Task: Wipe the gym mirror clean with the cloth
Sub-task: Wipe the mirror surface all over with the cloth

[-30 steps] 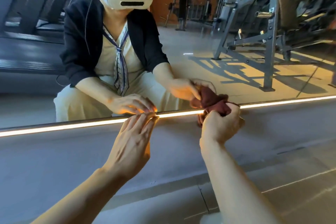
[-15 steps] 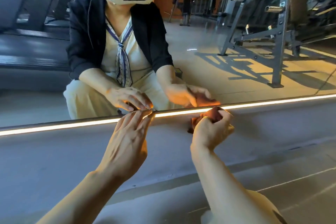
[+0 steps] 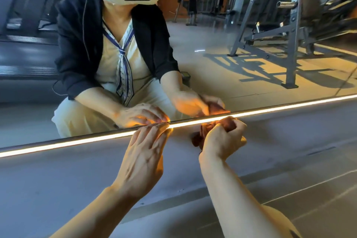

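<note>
The reddish-brown cloth [image 3: 207, 131] is bunched up in the right hand [image 3: 224, 139], fingers curled tight, right at the lit strip [image 3: 77, 142] under the mirror [image 3: 222, 60]. The left hand [image 3: 144, 160] is laid flat, fingers stretched out, nothing held, tips touching the strip.

The right hand [image 3: 224, 138] is covering most of the cloth [image 3: 201, 137], so only a crumpled bit is showing below the light strip [image 3: 77, 142]. The mirror [image 3: 212, 60] is running off the top and sides, and the rack's reflection [image 3: 289, 25] is blurring.
</note>
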